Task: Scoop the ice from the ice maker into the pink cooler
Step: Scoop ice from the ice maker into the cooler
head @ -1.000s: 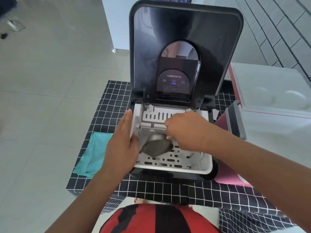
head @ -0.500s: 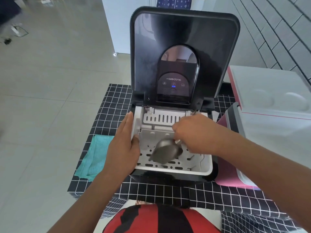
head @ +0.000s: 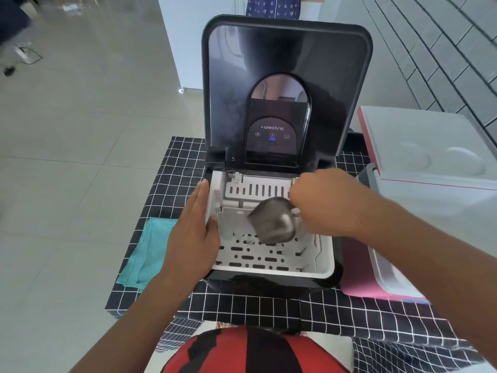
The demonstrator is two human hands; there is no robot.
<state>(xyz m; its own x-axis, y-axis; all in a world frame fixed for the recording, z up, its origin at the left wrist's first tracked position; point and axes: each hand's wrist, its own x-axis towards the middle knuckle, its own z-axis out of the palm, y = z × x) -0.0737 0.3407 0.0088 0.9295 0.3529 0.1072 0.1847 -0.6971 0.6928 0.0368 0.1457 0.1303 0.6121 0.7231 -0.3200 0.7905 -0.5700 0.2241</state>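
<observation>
Right hand point(head: 326, 204) grasps metal scoop point(head: 273, 224) inside ice maker point(head: 271, 232); left hand point(head: 195, 232), fingers straight, braces its 9 o'clock wall.

teal cloth point(head: 149, 251), checked tablecloth point(head: 269, 305) — tiled floor point(head: 67, 184)

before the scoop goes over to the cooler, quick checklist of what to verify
1. Ice maker lid up, clear of the lift path: ok.
2. Right hand grips the metal scoop handle: ok.
3. Left hand steadies the machine's left rim, thumb inside the edge: ok.
4. Ice in the scoop: cannot tell, only its back shows.
5. Pink cooler open, lid raised, beside the machine on the right: ok.
6. Ice left in the white basket: cannot tell.
</observation>
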